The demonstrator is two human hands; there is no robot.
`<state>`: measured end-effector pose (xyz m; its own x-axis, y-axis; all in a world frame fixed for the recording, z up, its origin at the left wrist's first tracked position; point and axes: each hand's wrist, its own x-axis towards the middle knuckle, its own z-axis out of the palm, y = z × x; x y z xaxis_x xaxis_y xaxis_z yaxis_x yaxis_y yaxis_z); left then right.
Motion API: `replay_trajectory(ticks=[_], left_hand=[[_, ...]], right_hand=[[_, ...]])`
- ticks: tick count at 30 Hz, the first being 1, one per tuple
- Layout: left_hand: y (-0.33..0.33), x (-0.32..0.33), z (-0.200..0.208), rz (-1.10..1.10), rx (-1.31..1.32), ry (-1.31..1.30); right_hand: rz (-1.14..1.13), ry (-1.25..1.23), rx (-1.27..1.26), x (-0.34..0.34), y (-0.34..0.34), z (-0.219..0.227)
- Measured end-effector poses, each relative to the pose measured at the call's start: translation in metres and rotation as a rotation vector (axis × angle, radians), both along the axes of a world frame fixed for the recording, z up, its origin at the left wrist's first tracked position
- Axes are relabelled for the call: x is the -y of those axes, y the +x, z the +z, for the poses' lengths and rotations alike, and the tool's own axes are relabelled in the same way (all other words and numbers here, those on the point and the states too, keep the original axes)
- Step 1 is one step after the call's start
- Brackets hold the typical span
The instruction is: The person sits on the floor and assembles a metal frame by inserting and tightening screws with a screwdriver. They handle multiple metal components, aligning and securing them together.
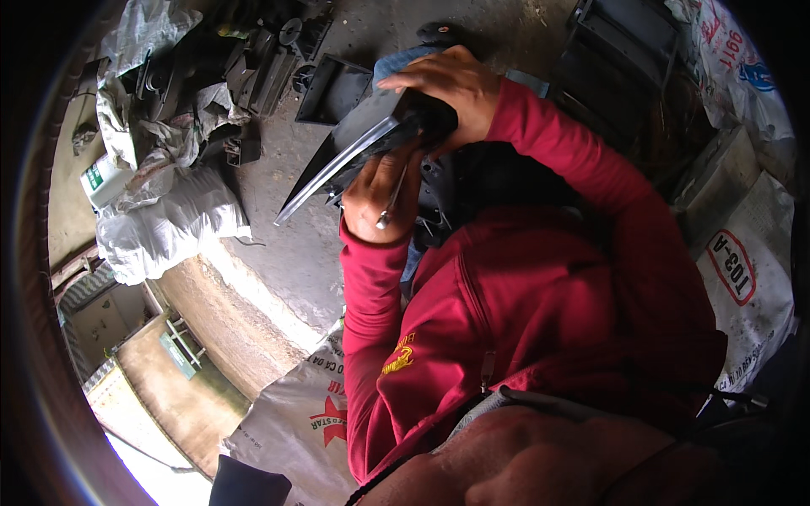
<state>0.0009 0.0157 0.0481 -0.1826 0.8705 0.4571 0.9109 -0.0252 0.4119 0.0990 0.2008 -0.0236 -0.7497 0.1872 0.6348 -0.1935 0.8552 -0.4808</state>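
A black casing (363, 122) with a bright silver edge is held tilted in front of my body. My right hand (460, 88) curls over its far end, fingers bent across the top and the thumb side against the dark underside. Below the silver edge, my left hand (381, 198) is closed, its fingertips hidden under the casing. A thin metal rod (393, 198) with a small blunt tip pokes out of the left hand back toward the wrist. Dark plastic parts (434, 198) lie just beneath the hands, largely in shadow.
A black tray-like part (333, 88) lies on the concrete floor beyond the casing. Scrap parts (270, 67) and white plastic bags (173, 219) are heaped at the left. Large black housings (624, 51) stand at the far right, beside printed white sacks (742, 278). Another sack (291, 422) is near my left elbow.
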Motion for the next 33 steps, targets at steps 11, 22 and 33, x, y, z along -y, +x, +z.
replay_trajectory(ticks=[11,22,33], left_hand=[[0.003,0.007,0.02,0.055,-0.005,-0.076],[-0.01,0.015,0.03,0.063,0.055,-0.135],[0.004,0.0,0.047,0.052,-0.202,-0.286]], right_hand=[[0.058,0.006,0.017,0.008,-0.007,0.011],[0.012,0.083,0.07,0.018,-0.015,0.019],[0.065,0.074,0.031,0.027,-0.022,0.028]])
